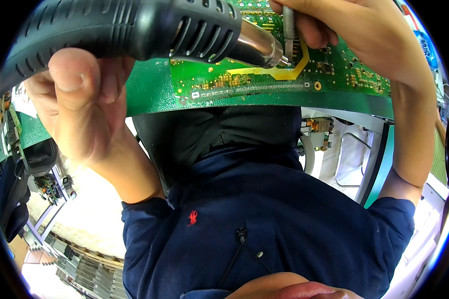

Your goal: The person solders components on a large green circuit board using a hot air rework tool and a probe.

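Note:
A black hot air gun with a slotted barrel crosses the top of the view, my left hand closed on it from below. Its steel nozzle points at a green circuit board with yellow strips and many small components. My right hand pinches a thin knurled metal tool, held upright over the board close beside the nozzle's tip. Part of the tool's lower end and the spot under the nozzle are hard to make out.
The board lies on a green mat along the bench's front edge. At far left are electronic parts and dark bags. A blue packet is at right. Below the bench, right of my legs, sits another circuit assembly.

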`<move>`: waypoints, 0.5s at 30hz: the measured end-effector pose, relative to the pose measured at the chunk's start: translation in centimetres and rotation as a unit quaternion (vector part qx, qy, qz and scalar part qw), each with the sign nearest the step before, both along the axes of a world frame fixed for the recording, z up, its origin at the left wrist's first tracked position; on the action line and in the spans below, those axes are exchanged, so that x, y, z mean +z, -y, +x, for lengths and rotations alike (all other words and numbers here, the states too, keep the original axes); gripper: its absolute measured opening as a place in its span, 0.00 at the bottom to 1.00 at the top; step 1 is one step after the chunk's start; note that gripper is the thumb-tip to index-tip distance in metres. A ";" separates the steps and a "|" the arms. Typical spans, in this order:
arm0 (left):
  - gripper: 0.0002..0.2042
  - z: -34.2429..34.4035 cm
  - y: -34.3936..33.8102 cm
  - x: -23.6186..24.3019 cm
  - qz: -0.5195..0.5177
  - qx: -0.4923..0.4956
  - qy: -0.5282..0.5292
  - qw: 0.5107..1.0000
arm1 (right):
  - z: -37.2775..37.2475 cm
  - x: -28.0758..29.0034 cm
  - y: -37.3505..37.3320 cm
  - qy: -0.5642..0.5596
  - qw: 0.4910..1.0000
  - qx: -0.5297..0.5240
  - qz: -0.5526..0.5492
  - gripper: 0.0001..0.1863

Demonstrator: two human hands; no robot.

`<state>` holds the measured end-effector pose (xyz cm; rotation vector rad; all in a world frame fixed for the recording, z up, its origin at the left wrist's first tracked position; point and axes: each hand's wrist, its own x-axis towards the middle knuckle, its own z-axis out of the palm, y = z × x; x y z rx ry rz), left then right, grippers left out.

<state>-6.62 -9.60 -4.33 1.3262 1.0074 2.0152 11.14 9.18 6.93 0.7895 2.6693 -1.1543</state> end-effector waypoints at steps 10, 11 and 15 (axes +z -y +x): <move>0.38 -0.8 0.1 -0.8 0.024 -0.012 0.005 1.000 | 2.5 -1.5 0.1 -0.126 0.991 -0.007 -0.039 0.11; 0.38 -0.7 -0.1 -0.8 0.027 -0.013 0.006 1.000 | 3.3 -1.8 -0.7 -0.142 0.980 -0.032 -0.133 0.10; 0.36 -1.3 0.2 -1.1 0.034 -0.016 0.015 0.999 | 7.9 -1.0 -2.6 -0.085 0.996 0.001 0.018 0.13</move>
